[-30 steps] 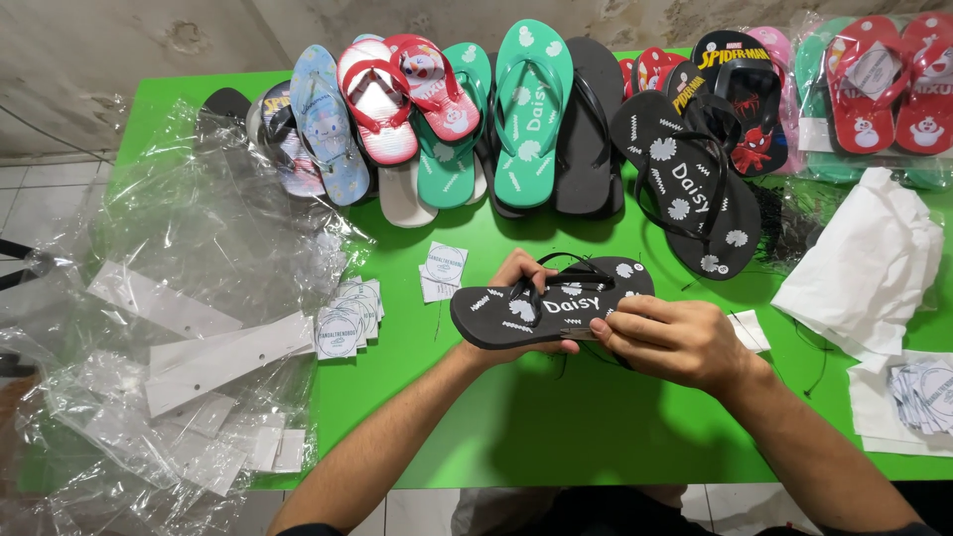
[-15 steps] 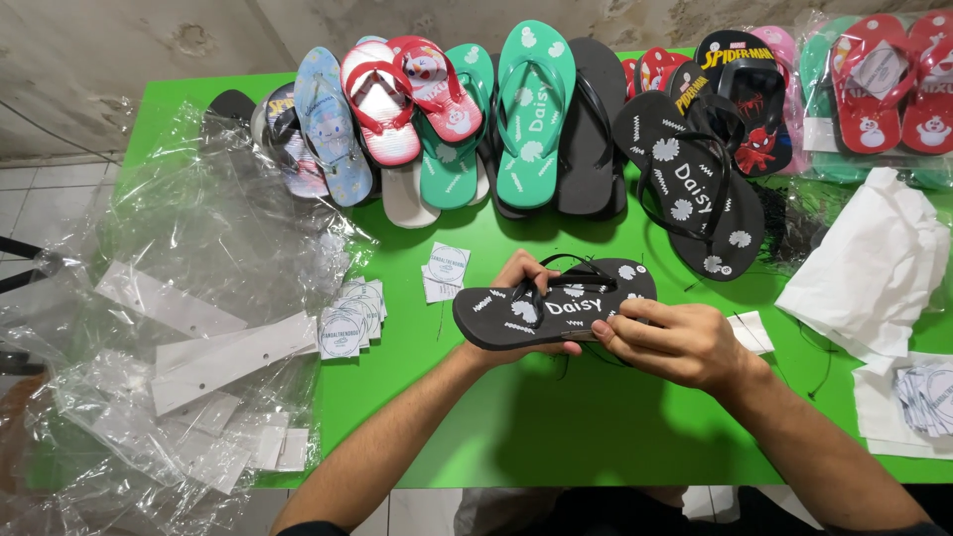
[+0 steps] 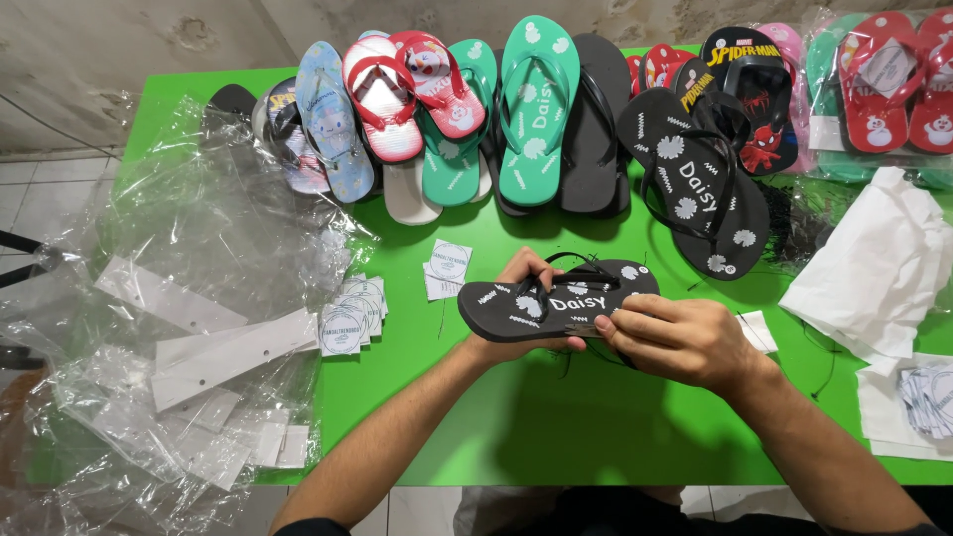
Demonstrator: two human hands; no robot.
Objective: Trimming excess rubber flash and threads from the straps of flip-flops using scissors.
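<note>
Near the middle of the green desk [image 3: 596, 437], toward its front edge: a black flip-flop with white flower prints [image 3: 556, 306], held sole-up-to-camera and lengthwise left to right, lifted just off the surface. Left hand [image 3: 521, 288] curled around the left end, fingers closed over the edge and thumb underneath. Right hand [image 3: 680, 337] closed partway over the right end, fingertips pinching at the lower rim where a thin dark thread [image 3: 571, 362] or tie seems to hang; too fine to tell exactly what is pinched.

Along the back edge: a row of flip-flops [image 3: 536, 109], light blue, red and white, teal, plain black, and a matching black flowered one [image 3: 695, 189] just beyond the held one. At the right back corner, bagged red pairs [image 3: 888, 84]. At the left edge, a loose heap of clear plastic bags [image 3: 189, 298] with white card strips. Just left of the left hand, small stacks of round-printed paper tags [image 3: 352, 313]. At the right edge, crumpled white paper [image 3: 874, 268].

Likely risks, judged from this: thread slipping from the pinch, being so thin; foam bending if squeezed harder; a forearm sweeping the tag stacks off their piles; slippery bags sliding off the left edge.
</note>
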